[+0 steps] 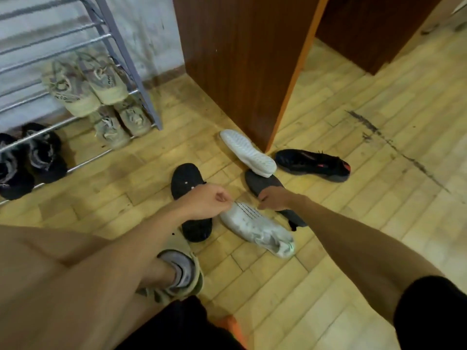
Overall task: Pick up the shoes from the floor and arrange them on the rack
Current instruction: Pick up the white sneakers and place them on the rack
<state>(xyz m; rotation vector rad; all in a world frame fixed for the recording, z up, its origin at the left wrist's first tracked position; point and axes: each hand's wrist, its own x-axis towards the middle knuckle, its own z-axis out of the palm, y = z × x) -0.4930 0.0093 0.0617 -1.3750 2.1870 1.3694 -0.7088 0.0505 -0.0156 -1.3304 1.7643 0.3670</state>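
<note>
**Q:** What do we see at the hands?

**A:** Our left hand [209, 200] is clenched, its fingertips pinching the far end of a white sneaker [257, 228] that lies on the wooden floor [353, 223]. Our right hand [274, 199] is curled just beside it at the same end. We cannot tell whether it grips anything.

**Q:** And around them?

**A:** Beneath the left hand lies a black shoe [187, 180], sole up. Beneath the right is a dark grey shoe [262, 184], also sole up. Just beyond the right hand an upturned white shoe [247, 152] rests beside a brown cabinet [240, 59], with a black-and-red sneaker [313, 162] to its right. Well left of the left hand stands the metal shoe rack [144, 97], holding beige sneakers [86, 89] and black shoes [38, 157].
</note>
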